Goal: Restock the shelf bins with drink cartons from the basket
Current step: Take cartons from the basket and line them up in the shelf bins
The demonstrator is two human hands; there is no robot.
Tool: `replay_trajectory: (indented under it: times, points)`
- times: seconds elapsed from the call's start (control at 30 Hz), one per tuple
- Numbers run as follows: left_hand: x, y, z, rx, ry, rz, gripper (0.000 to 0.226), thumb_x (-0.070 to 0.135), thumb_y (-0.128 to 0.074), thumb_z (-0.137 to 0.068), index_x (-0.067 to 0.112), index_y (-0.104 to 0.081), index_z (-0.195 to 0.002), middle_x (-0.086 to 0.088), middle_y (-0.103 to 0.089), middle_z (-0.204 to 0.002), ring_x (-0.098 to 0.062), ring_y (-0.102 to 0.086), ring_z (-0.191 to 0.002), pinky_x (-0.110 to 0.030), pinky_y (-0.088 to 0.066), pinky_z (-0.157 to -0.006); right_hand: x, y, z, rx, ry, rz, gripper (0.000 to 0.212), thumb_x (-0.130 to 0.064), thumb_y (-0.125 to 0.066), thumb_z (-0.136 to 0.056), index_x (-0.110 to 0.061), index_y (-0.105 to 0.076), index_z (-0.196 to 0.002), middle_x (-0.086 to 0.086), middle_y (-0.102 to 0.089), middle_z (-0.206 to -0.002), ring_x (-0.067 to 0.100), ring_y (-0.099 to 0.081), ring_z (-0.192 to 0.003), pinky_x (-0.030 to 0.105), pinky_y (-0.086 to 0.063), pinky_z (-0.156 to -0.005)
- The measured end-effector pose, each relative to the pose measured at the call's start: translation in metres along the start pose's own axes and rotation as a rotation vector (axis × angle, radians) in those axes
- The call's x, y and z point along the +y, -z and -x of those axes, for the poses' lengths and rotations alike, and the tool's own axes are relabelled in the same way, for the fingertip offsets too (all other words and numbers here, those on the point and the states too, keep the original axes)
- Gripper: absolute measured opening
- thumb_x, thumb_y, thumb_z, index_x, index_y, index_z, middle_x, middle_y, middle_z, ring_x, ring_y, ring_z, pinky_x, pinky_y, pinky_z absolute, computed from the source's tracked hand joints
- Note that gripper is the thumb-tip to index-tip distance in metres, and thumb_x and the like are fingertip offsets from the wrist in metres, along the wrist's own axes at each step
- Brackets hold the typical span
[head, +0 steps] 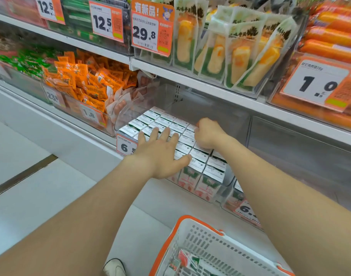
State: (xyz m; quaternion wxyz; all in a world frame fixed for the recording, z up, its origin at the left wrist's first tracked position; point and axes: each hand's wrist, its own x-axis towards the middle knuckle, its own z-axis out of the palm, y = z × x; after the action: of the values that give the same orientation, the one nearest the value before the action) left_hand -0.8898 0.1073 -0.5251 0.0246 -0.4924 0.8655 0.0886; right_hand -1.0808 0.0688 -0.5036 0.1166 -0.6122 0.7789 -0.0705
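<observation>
White-topped drink cartons [164, 118] pack the clear bin [128, 114] in tight rows. The left hand [160, 154] lies flat on them, fingers spread wide, thumb out along a nearer row. Just right of those fingers, the right hand [207, 134] sits knuckles-up on the same tops. Its fingers are curled under; whether they grip a carton, I cannot tell.

Beyond the fingertips the rows stop, and the back of the bin stands open to the rear wall. Above the fingers runs the white edge of the upper shelf [190, 78]. Left of the left fingers, past the bin's curved wall, orange snack packets [86, 80] heap in the next bin. A price tag [126, 146] sits on the front lip, just left of the left wrist. Near the right forearm, a second bin [236, 198] holds more cartons. Below both forearms sits a white basket [166, 248] with an orange rim, a carton [187, 259] lying inside.
</observation>
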Motion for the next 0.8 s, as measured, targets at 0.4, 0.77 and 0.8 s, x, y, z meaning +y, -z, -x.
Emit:
replay_trajectory:
  times: [0.4, 0.77, 0.8]
  points:
    - [0.038, 0.019, 0.041, 0.309, -0.199, 0.004, 0.039, 0.046, -0.055, -0.099, 0.022, -0.060, -0.130, -0.006, -0.058, -0.120, -0.031, -0.054, -0.117, -0.046, -0.044, -0.096, 0.019, 0.007, 0.172, 0.516, 0.414, 0.037, 0.030, -0.027, -0.045, -0.088, -0.017, -0.070, -0.102, 0.005, -0.073, -0.094, 0.034, -0.068, -0.083, 0.045, -0.057, -0.070]
    - [0.132, -0.105, 0.109, -0.536, -0.422, -0.217, 0.044, 0.048, -0.053, -0.105, 0.019, -0.059, -0.137, -0.005, -0.063, -0.123, -0.028, -0.060, -0.116, -0.038, -0.049, -0.087, 0.145, -0.135, 0.297, -0.221, 0.475, 0.342, 0.010, -0.023, -0.051, -0.095, -0.018, -0.050, -0.087, 0.000, -0.048, -0.071, 0.030, -0.049, -0.063, 0.034, -0.036, -0.057]
    - [0.136, -0.126, 0.108, -0.611, -0.422, -0.273, 0.045, 0.048, -0.051, -0.106, 0.017, -0.059, -0.137, -0.007, -0.062, -0.129, -0.030, -0.062, -0.115, -0.040, -0.051, -0.089, 0.153, -0.146, 0.301, -0.284, 0.452, 0.354, 0.008, -0.022, -0.050, -0.096, -0.017, -0.051, -0.090, 0.004, -0.052, -0.075, 0.031, -0.051, -0.066, 0.035, -0.039, -0.059]
